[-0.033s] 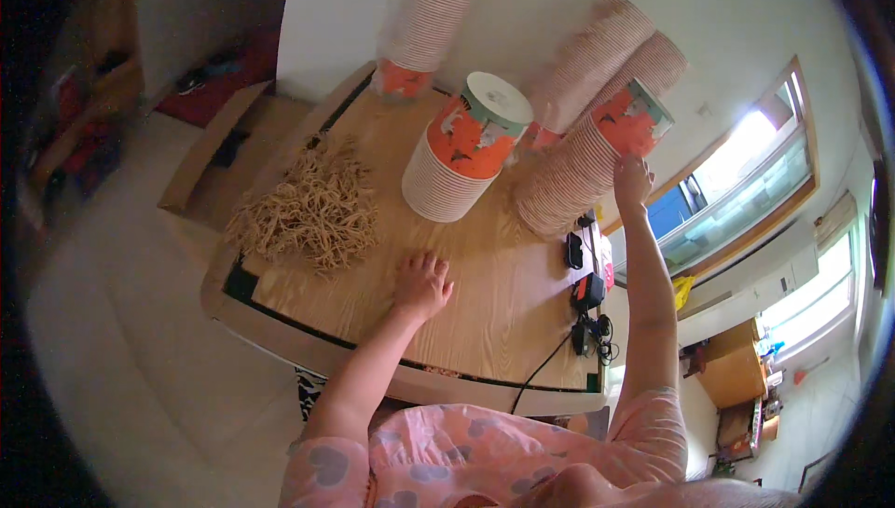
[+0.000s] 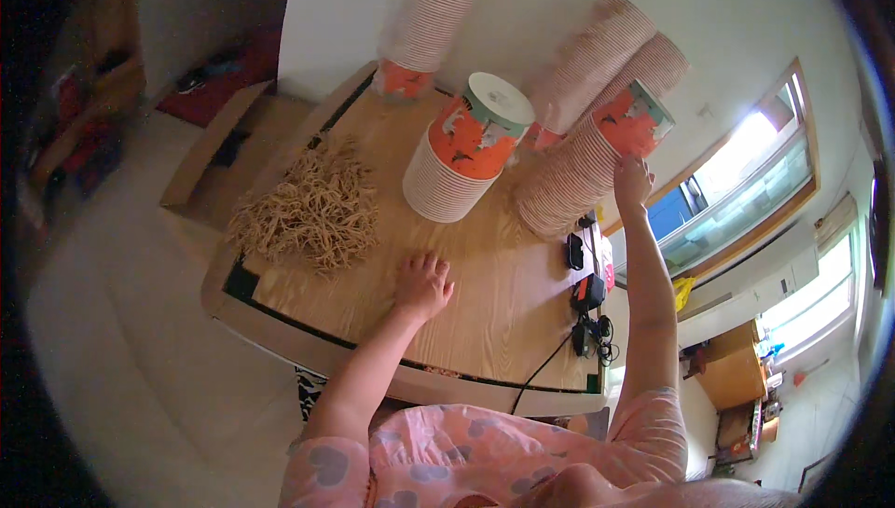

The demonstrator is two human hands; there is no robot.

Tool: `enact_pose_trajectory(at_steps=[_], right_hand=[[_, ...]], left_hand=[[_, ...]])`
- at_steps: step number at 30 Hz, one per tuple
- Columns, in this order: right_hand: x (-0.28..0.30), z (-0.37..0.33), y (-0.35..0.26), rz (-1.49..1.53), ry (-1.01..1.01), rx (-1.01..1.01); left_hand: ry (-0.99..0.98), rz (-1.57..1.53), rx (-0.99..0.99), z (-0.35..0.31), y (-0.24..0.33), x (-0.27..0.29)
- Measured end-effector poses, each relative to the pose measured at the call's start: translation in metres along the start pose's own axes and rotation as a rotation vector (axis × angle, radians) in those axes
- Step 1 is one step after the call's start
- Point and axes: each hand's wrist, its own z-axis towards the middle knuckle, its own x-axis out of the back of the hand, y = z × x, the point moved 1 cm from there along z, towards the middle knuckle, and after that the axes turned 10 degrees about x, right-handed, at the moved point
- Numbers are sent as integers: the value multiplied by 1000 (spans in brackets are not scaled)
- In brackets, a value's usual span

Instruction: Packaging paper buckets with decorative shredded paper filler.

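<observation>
My left hand [image 2: 424, 286] rests palm down on the wooden table [image 2: 494, 294], fingers spread and nothing in it. With arm stretched out, my right hand [image 2: 634, 180] has its fingers closed at the edge of the top paper bucket [image 2: 636, 121], orange with a green base, on the right stack [image 2: 567, 186]. That nested stack shows many pale rims. Ahead of my left hand, a shorter stack of paper buckets [image 2: 471, 140] stands upside down, its white base facing up. A tangled heap of tan cords [image 2: 312, 205] lies to the left.
Tall wrapped bucket stacks stand along the back, one [image 2: 438, 19] at the left and another [image 2: 597, 61] at the right. Black adapters [image 2: 587, 294] and a cable lie by the table's right edge. An open cardboard box [image 2: 219, 149] sits beyond the left edge.
</observation>
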Motion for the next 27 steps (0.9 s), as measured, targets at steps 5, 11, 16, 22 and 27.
enact_pose_trajectory(at_steps=[5,11,16,22,27], right_hand=[[-30,-14,-11,11,84,380],[-40,-15,-23,-22,-96,386],[-24,7,-25,-109,-255,333],[77,29,-116,421,182,603],[110,32,-183,655,295,717]], left_hand=[[-33,-25,14,0,1,-1],[-35,-14,1,-3,0,6],[-93,-29,-3,1,3,6],[-89,-29,84,7,-1,3],[130,18,-58,46,-16,-17]])
